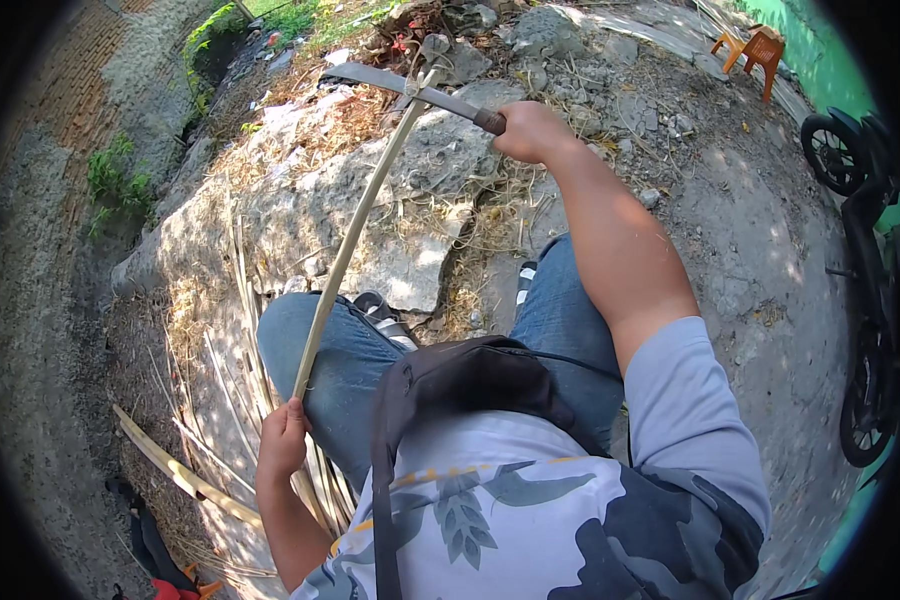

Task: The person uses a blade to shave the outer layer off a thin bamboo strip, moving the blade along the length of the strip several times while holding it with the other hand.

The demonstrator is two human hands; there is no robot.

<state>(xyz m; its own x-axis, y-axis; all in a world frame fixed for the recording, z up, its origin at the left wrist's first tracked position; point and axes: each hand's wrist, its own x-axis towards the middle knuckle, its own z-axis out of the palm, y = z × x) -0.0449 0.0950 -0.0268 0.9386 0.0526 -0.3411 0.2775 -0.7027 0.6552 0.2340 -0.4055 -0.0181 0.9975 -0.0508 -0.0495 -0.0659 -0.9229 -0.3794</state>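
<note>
My right hand (pixel 532 132) grips a machete (pixel 370 77) by its dark handle, with the arm stretched far out ahead. Its long blade points left and crosses the far end of a pale bamboo strip (pixel 355 225), touching it there. A light curl or knot shows at the crossing; whether the edge is cut into the strip is too small to tell. The near end of the strip is in my closed left hand (pixel 283 440), beside my left knee. From there the strip slants up and away, over the jeans (pixel 320 335).
Several split bamboo strips (pixel 245 370) lie to my left, near a thicker curved bamboo piece (pixel 175 470). Broken concrete (pixel 405 255) lies ahead. An orange plastic chair (pixel 755 55) and a black motorcycle (pixel 865 230) stand right. Part of another person (pixel 150 540) shows lower left.
</note>
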